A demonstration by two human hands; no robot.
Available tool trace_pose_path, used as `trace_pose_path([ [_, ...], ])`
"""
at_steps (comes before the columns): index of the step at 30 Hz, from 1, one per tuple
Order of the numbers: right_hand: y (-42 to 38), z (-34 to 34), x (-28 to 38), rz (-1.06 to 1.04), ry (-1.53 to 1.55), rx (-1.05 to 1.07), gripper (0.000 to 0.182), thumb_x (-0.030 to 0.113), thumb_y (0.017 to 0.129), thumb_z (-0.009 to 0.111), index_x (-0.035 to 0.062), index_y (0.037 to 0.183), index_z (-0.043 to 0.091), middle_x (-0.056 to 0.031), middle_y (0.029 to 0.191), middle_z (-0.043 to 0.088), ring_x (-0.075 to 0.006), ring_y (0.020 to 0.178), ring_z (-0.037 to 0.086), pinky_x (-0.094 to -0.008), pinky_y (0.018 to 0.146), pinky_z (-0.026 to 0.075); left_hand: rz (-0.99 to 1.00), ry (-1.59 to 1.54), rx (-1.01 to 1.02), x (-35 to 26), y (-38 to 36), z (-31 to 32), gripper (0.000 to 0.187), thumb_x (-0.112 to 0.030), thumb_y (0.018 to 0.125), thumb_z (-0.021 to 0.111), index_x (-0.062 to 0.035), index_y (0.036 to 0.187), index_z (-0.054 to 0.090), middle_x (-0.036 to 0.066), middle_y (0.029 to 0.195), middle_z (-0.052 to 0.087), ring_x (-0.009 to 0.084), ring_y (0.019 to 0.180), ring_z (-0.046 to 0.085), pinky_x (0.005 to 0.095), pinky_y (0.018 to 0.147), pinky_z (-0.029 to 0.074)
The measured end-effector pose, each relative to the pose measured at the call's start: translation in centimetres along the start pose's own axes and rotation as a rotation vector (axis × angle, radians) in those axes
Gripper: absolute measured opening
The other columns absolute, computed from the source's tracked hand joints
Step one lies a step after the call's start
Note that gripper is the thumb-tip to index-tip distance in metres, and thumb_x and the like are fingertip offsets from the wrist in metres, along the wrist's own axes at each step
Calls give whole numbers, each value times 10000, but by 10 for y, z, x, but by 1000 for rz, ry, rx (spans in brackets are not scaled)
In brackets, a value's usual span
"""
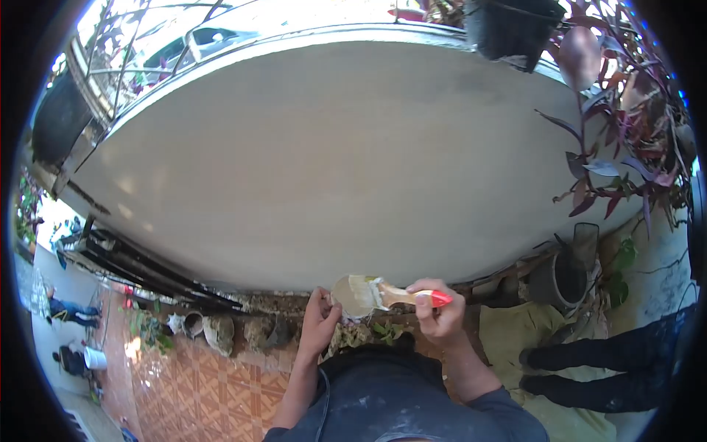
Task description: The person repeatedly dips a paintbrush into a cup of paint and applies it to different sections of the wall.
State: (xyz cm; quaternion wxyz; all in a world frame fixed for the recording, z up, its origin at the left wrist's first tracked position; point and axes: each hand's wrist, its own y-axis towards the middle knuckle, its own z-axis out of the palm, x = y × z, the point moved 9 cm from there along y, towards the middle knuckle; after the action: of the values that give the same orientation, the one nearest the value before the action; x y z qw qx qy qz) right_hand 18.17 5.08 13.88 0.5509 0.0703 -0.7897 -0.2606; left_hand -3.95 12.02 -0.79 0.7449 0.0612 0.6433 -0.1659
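My right hand [440, 313] is closed round the wooden, red-ended handle of a paintbrush [398, 296]. The brush points left, its head coated with pale paint, over a small round container [343, 293]. My left hand [321, 317] is closed on the left side of that container, its fingers at the rim. Both hands are in front of my dark shirt, just below the bottom edge of a smooth grey wall [317, 162]. How much the container holds cannot be made out.
Purple-leaved plants [611, 169] hang at the right, near a black pot [512, 29]. Below are a dark bucket [560, 280], a cloth [515, 331] and a person's dark-trousered legs [604, 372]. Stones and pots line the tiled floor [206, 383]. Other people stand far left.
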Motion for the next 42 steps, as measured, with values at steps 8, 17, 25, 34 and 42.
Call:
trace_pose_path([
  [8, -9, 69, -14, 39, -76, 255, 171, 151, 896, 623, 0, 976, 632, -158, 869, 664, -301, 739, 660, -364, 683, 525, 26, 64, 5, -9, -17, -10, 122, -35, 965, 494, -17, 1011, 382, 82, 896, 589, 118, 750, 624, 259, 631, 548],
  [17, -16, 96, -23, 99, -61, 306, 180, 143, 883, 629, -14, 971, 637, -167, 842, 665, -285, 703, 659, -352, 666, 530, 4, 31, 41, -8, -31, -13, 122, -52, 970, 504, -21, 998, 390, 77, 874, 588, 113, 737, 615, 254, 628, 537],
  [25, -13, 44, -58, 246, 334, -27, 221, 205, 991, 522, 2, 972, 611, -43, 747, 613, -82, 641, 566, -239, 572, 456, 8, -41, -30, -9, -25, -19, 140, -54, 961, 516, -7, 1045, 414, 81, 877, 607, 104, 712, 621, 231, 617, 524],
  [34, -15, 7, -86, 406, 678, -307, 284, 285, 1029, 438, 25, 1009, 549, -43, 708, 586, -100, 614, 556, -244, 559, 449, -59, -154, -60, -5, -19, -6, 143, -45, 967, 502, -10, 1057, 396, 110, 839, 616, 165, 683, 657, 255, 596, 538],
  [42, -9, 3, -90, 411, 711, -247, 298, 295, 1033, 437, 18, 1006, 543, -46, 689, 568, -106, 608, 551, -245, 549, 436, -54, -276, -18, -7, -11, 4, 149, -51, 963, 498, -32, 1066, 391, 133, 830, 637, 201, 682, 669, 289, 607, 555],
])
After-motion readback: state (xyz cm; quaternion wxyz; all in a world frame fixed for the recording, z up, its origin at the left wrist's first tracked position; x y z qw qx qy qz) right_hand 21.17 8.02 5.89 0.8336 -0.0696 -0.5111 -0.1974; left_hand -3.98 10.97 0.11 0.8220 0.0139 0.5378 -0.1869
